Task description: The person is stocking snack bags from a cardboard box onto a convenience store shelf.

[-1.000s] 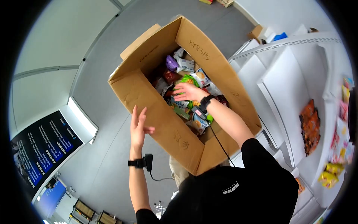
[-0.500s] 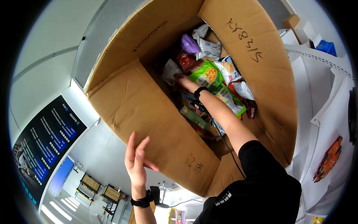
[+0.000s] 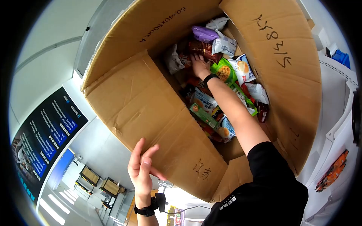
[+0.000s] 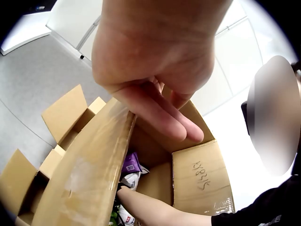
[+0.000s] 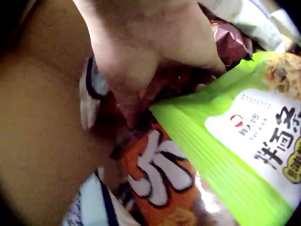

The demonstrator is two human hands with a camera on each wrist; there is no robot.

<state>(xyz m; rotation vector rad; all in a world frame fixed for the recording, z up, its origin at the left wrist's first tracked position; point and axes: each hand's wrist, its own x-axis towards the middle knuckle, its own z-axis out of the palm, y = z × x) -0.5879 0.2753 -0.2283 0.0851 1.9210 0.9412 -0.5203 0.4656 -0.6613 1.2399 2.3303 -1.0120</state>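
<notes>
My right hand (image 3: 201,67) reaches deep into the cardboard box (image 3: 124,101), down among snack packets. In the right wrist view its thumb points down beside an orange packet (image 5: 160,174) with white lettering, and dark red wrapping shows below the palm. Most of the fingertips are hidden, so I cannot tell whether they grip a packet. A green noodle packet (image 5: 254,127) lies beside the hand. A dark red packet (image 3: 203,49) and a grey-white packet (image 3: 174,60) are close to the fingers. My left hand (image 3: 141,171) hovers by the box's near-left flap, relaxed and holding nothing.
A purple packet (image 3: 204,34), white packets (image 3: 225,44) and a green box (image 3: 203,116) lie in the carton. White shelving (image 3: 335,124) stands at right, with an orange bag (image 3: 332,171) on it. Open cartons (image 4: 66,115) sit beyond the box in the left wrist view.
The head view has come closer over the box. My right hand has gone from above the packets down in among them, then shifted towards the dark red packet. The left hand stays beside the flap.
</notes>
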